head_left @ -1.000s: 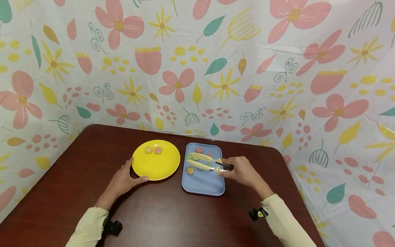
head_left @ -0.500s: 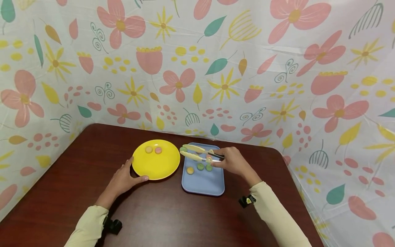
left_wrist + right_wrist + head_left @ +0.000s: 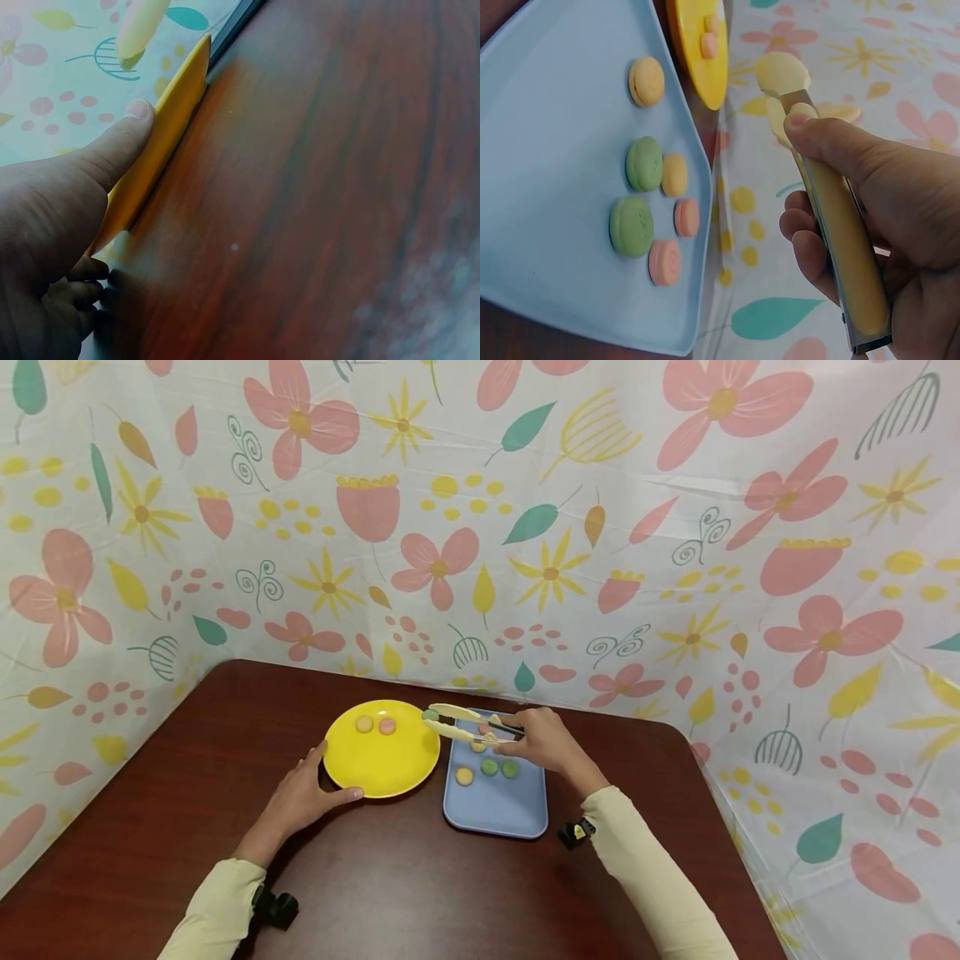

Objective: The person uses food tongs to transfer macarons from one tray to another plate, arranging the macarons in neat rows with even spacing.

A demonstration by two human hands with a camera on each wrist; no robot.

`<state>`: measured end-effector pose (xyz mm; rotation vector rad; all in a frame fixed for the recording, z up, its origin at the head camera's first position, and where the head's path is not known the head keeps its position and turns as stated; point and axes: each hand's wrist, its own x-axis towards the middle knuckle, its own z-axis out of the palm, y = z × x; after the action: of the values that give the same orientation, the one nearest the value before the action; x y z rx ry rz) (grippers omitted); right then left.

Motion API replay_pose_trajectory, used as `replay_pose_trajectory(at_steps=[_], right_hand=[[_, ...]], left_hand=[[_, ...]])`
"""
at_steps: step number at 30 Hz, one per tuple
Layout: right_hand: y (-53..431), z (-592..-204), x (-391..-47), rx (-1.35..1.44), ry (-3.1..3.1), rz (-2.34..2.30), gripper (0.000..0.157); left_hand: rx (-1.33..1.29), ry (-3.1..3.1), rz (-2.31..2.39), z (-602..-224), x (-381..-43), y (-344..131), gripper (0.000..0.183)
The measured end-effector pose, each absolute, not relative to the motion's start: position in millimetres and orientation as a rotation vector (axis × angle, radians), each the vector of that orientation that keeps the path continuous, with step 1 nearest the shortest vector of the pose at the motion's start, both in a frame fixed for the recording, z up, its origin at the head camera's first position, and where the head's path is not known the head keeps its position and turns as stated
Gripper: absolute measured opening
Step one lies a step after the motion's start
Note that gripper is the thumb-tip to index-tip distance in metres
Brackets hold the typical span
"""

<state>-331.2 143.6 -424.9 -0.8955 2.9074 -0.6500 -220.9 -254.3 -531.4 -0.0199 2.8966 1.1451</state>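
In the head view, my left hand (image 3: 300, 795) holds the near left rim of the yellow plate (image 3: 381, 768), thumb and fingers spread along it. A yellow macaron (image 3: 364, 723) and a pink macaron (image 3: 387, 726) lie on that plate. My right hand (image 3: 551, 742) grips tongs (image 3: 457, 724) with cream-coloured tips. Between the tips is a green macaron (image 3: 431, 716), held above the plate's right edge. Below the tongs is a blue tray (image 3: 495, 810) with several yellow, green and pink macarons, such as a green macaron (image 3: 632, 226) in the right wrist view.
Plate and tray stand side by side on a dark brown wooden table (image 3: 390, 885), with a narrow gap between them. A flower-patterned cloth (image 3: 480, 527) hangs right behind the table's far edge and along its sides.
My right hand has carried the tongs and green macaron left and away from me, from over the tray to the plate's right edge. My left hand stays at the plate's rim.
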Motion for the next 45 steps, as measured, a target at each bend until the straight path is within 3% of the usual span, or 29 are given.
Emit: replay_pose_trajectory(at_steps=[10,20,45], right_hand=[[122,-437,-340,-1.024,2.901,-0.634,0.047],[111,-444,-346,-0.981,2.882,-0.603,0.055],[103,-459,-354,-0.973,2.882,-0.544,0.056]], left_hand=[[-0.025,2.894,1.153,-532,-221,-253,0.130],[-0.019,2.900,1.166,-533,-221,-254,0.130],[-0.017,2.915,1.179,-534,-220,-253,0.128]])
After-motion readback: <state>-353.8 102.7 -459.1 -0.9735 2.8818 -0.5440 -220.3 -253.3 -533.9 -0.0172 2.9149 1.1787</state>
